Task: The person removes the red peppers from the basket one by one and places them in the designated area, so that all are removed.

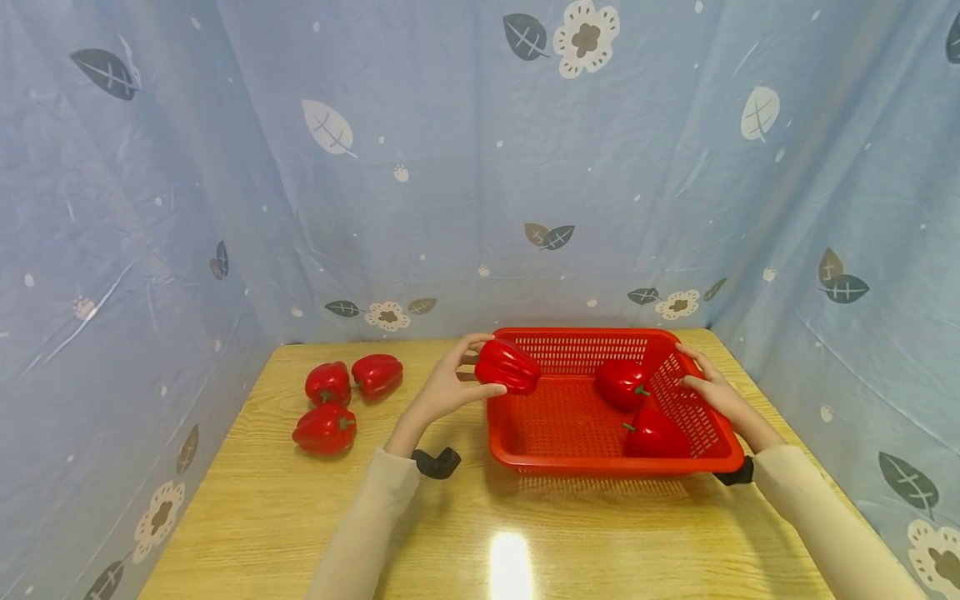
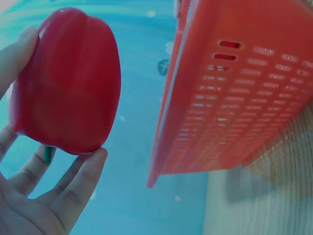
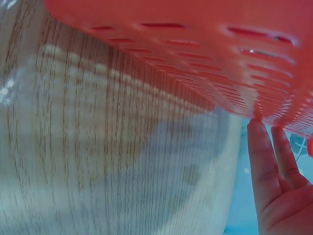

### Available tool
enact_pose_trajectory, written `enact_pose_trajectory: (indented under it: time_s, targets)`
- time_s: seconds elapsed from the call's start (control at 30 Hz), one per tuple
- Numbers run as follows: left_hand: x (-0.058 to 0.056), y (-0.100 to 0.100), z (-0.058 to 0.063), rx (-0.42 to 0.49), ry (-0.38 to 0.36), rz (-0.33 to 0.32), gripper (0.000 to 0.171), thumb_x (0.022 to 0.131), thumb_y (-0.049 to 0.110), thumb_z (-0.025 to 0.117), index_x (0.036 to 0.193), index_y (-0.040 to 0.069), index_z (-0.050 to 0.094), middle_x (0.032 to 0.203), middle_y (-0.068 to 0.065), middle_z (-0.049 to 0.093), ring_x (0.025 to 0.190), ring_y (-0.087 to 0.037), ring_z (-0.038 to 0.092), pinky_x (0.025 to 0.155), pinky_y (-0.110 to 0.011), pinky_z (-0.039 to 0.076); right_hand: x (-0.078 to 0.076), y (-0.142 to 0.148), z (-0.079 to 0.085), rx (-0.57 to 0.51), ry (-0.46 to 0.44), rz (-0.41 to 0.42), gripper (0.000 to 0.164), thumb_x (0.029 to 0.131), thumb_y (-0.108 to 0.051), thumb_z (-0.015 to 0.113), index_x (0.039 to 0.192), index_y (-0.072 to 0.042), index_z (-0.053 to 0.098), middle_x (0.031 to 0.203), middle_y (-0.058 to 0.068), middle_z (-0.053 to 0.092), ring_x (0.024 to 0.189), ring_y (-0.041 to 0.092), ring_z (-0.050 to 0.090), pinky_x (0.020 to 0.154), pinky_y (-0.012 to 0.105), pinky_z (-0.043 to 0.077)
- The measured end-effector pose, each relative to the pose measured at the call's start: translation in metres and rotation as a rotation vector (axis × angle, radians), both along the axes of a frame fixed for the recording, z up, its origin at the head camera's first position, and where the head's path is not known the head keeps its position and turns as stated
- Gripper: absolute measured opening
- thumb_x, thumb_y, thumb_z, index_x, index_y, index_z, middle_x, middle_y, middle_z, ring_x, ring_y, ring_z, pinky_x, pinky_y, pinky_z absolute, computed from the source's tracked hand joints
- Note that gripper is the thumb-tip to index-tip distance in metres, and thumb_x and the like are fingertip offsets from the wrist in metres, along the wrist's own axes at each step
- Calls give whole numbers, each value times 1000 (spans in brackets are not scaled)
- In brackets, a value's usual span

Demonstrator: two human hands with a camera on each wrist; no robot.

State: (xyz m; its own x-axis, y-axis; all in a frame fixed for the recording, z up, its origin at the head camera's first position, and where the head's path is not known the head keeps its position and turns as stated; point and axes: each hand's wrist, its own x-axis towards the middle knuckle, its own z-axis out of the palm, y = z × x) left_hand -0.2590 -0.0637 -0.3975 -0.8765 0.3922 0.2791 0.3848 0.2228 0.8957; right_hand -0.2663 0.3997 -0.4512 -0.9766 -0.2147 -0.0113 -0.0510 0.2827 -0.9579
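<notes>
A: Nearest us, what looks risky?

B: The desk is glossy, so a push could make the basket slide. A black wrist piece juts from under the left wrist; swung sideways, it might knock the basket's side.

A: And inside?

B: A front pepper lies toward the right end, with a back pepper just behind. Both are smooth and rounded, so a tilt would probably set them rolling.

A: Is anything steadying it?

B: The right hand pinches the right wall, thumb over the rim, fingertips against the outside. Lifting there could tip the whole thing.

A: The left hand?

B: It pinches the held pepper between thumb and fingertips, at the back left corner of the basket. The left wrist view shows a gap between pepper and wall, so I can't tell whether it's over the rim. Dropped here, it could clip the edge and fall outside. The shiny skin might slip, too.

A: Farther left?

B: Three loose peppers sit close together; bumping one could shift the others.

A: Farthest?

B: The curtain, behind the desk. Reaching too far might brush it, with little harm.
</notes>
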Motion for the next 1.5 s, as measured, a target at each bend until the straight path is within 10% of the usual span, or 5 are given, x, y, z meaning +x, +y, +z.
enact_pose_trajectory:
  time_s: [0.17,0.4,0.87,1.27,1.5]
  targets:
    - [0,-7,-3,12,14,42,69,69,36,81,129,34,47,119,4,53,102,-20,56,83,-39,53,0,0,0,-16,-14,1,60,98,-10,39,150,-21,9,128,28,33,80,15,65,64,36,56]
    - [20,-13,18,22,7,51,67,76,18,77,134,17,44,123,-12,50,107,-31,56,85,-40,52,0,0,1,-16,-23,-9,61,97,-10,40,150,-22,10,129,29,31,80,16,65,64,35,56]
    - [26,-24,8,57,-10,102,71,78,19,76,138,11,40,124,-14,47,108,-34,54,88,-46,50,-1,-2,1,7,-9,-12,61,97,0,35,149,-14,6,132,37,26,79,13,63,64,32,56]
    - [12,-35,-33,94,-16,199,70,75,28,78,134,38,43,127,-7,39,112,-33,51,90,-48,48,-3,2,-1,-14,-18,1,61,98,-2,34,150,-18,6,132,37,24,80,14,63,64,33,56]
    - [19,-41,-35,178,-54,283,69,75,23,78,135,32,46,125,-12,37,113,-35,50,88,-44,49,-2,3,-3,-8,7,6,61,98,-3,35,150,-18,6,131,37,25,80,13,63,64,33,56]
